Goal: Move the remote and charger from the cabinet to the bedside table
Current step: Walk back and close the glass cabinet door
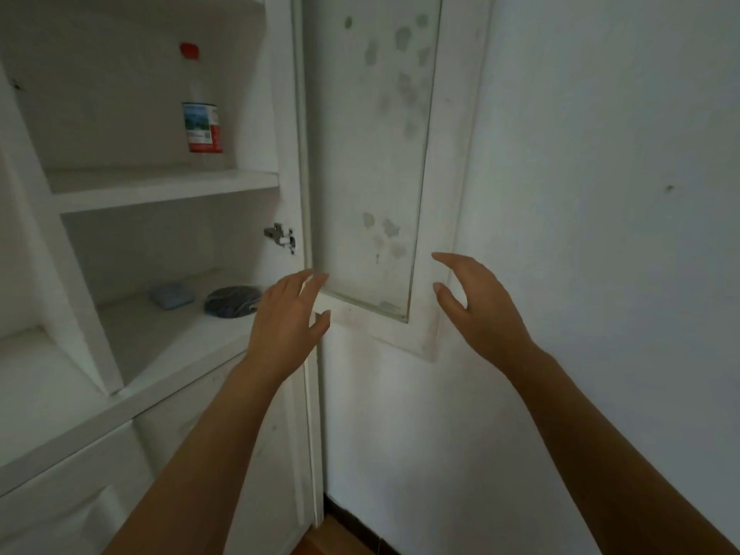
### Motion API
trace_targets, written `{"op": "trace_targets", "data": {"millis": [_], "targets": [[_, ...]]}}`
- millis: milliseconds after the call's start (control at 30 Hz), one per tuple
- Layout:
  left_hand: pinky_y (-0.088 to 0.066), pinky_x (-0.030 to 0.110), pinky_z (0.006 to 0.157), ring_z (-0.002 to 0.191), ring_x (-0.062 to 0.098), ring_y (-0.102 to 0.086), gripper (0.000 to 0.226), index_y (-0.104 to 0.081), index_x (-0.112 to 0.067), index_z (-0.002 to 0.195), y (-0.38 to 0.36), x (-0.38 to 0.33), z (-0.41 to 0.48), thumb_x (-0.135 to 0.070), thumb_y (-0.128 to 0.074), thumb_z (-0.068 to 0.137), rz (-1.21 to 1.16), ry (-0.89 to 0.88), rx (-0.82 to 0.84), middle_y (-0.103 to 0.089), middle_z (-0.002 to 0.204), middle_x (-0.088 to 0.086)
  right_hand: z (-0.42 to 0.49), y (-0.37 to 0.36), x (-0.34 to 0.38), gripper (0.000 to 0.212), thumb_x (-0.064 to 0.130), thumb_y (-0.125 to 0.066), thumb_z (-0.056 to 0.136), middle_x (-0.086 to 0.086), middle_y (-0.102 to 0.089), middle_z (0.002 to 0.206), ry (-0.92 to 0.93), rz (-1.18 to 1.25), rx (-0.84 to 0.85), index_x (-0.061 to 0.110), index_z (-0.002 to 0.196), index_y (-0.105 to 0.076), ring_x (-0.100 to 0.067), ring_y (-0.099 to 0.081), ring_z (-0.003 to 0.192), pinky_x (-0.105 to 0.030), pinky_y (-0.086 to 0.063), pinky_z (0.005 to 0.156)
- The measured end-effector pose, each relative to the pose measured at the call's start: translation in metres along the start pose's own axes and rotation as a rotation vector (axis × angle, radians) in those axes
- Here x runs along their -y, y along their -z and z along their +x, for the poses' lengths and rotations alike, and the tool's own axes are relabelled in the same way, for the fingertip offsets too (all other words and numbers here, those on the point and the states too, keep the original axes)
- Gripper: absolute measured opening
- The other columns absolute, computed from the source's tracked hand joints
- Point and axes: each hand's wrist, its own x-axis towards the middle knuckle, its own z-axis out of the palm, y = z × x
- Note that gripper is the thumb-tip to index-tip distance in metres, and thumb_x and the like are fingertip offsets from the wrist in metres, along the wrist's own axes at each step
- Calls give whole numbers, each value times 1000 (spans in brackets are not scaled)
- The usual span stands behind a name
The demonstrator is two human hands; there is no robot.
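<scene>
So the two things you're after look like they're both on the lower cabinet shelf [168, 334]: a pale blue blocky item [172, 296], probably the charger, and just to its 3 o'clock a dark rounded bundle [232, 300] that's too blurry to call. Honestly can't tell if either one is the remote. The blue one's long axis seems to run roughly 10-to-4 o'clock across the shelf; the dark one is a lump, no clear direction.

Your left hand [286, 320] hangs right at the shelf's front edge, at 3 o'clock of the dark bundle, fingers loosely spread, nothing in its grip. Right hand [476, 306] is out over the open glass door [372, 162], also spread and empty.

What could go wrong, I'd guess: that door sits between your hands, so swinging the right one in could bump it. A cable could also snag. The bottle [202, 126] stands on the shelf above, well clear.
</scene>
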Motion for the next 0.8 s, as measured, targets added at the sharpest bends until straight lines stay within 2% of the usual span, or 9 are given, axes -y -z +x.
{"op": "trace_targets", "data": {"millis": [100, 233, 367, 500, 633, 733, 800], "targets": [[-31, 47, 104, 127, 36, -40, 53, -41, -12, 133, -13, -4, 10, -19, -61, 84, -8, 7, 20, -41, 140, 21, 23, 0, -20, 44, 23, -46, 93, -6, -44, 139, -61, 36, 12, 16, 135, -35, -20, -41, 126, -28, -30, 102], [-31, 47, 105, 129, 35, -38, 58, -36, -13, 136, -36, -6, 19, -22, -60, 84, 5, -14, 64, -36, 143, 21, 55, -6, -46, 59, 24, -47, 93, -11, -28, 148, -185, 113, 29, 13, 142, -17, -25, -34, 132, -43, -31, 110], [-20, 46, 111, 138, 28, -23, 69, -14, -22, 143, -64, -6, 24, -26, -54, 87, 33, -17, 218, -20, 152, 12, 84, -9, -67, 65, 20, -44, 94, -11, -14, 154, -249, 147, 62, 10, 143, -3, -27, -23, 138, -43, -22, 114], [-8, 43, 115, 142, 22, -8, 78, 3, -28, 143, -90, -7, 29, -31, -52, 89, 71, -14, 308, -4, 156, 3, 105, -8, -76, 62, 17, -41, 95, -10, -19, 153, -242, 195, 88, 13, 144, -3, -27, -27, 137, -42, -25, 113], [-6, 44, 115, 143, 21, -2, 81, 9, -30, 142, -110, -14, 39, -32, -52, 89, 43, -21, 330, 1, 156, 1, 115, -9, -79, 60, 14, -38, 96, -12, -33, 147, -244, 267, 131, 20, 145, -4, -27, -40, 129, -31, -31, 105], [-8, 46, 115, 143, 21, -3, 84, 9, -31, 142, -123, -23, 45, -33, -55, 87, -11, -18, 322, 0, 156, 1, 115, -10, -81, 60, 14, -37, 96, -15, -39, 144, -244, 307, 152, 23, 145, -4, -30, -45, 124, -45, -38, 106], [-8, 45, 115, 143, 21, -3, 86, 9, -32, 142, -132, -28, 47, -32, -57, 86, -63, -15, 323, -1, 156, 0, 114, -9, -81, 59, 15, -38, 96, -16, -39, 143, -256, 320, 163, 23, 145, -5, -30, -46, 124, -48, -39, 104]]}}
